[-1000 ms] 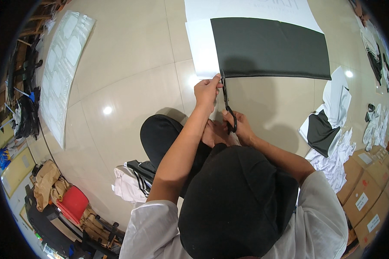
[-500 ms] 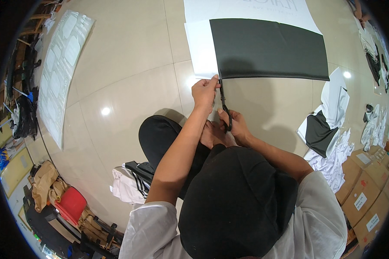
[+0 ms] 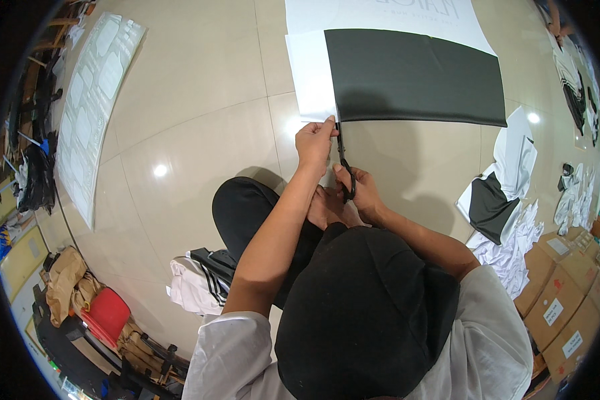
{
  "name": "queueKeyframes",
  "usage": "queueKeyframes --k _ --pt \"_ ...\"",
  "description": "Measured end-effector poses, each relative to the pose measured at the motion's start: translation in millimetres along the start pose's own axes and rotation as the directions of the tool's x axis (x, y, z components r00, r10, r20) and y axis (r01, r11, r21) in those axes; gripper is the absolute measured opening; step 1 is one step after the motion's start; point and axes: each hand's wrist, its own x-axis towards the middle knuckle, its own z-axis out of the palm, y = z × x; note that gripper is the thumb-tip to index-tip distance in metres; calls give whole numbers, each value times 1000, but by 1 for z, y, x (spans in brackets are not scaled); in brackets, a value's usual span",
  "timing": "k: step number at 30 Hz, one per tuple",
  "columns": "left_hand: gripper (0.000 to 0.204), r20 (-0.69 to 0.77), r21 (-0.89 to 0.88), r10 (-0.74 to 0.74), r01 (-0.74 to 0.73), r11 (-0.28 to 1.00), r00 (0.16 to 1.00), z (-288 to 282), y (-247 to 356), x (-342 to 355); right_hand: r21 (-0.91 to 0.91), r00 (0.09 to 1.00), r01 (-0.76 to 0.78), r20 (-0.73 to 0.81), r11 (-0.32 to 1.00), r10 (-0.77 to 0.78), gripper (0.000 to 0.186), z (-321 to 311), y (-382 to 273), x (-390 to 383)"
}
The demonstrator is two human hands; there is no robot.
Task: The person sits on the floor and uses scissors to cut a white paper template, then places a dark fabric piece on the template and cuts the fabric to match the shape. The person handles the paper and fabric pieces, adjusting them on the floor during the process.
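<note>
A large white sheet (image 3: 311,80) lies on the floor ahead of me, with a black rectangular sheet (image 3: 417,79) on it. Between thumb and fingers, my left hand (image 3: 315,145) pinches the white sheet's near edge, close to the black sheet's near left corner. My right hand (image 3: 363,189) grips the black handles of a pair of scissors (image 3: 342,148). The blades point away from me and meet the sheets at the border between white and black, right beside my left fingertips. How far the blades are apart is hard to make out.
A clear plastic-looking panel (image 3: 100,107) lies on the floor at left. White and black fabric pieces (image 3: 497,200) are heaped at right, near cardboard boxes (image 3: 557,300). Folded clothing (image 3: 203,283) lies by my left knee. A red chair seat (image 3: 107,315) stands at lower left.
My right hand and the scissor handles have shifted slightly to the left. My left hand keeps its pinch at the same place on the white sheet.
</note>
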Motion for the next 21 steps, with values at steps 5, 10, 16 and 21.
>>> queueKeyframes --k 5,10,16,21 --pt "35 4 28 1 -1 1000 1000 0 -2 0 16 1000 3 12 1000 -4 51 -1 0 0" --pt "35 8 39 7 -7 999 1000 -1 -4 2 36 1000 -5 2 999 5 51 1 -1 0" --pt "34 -4 71 38 -37 997 999 1 -1 -2 34 1000 4 -2 999 -4 51 0 1 2" --pt "35 -13 91 41 -40 995 999 2 3 -5 43 1000 -4 -18 999 4 49 1 0 2"
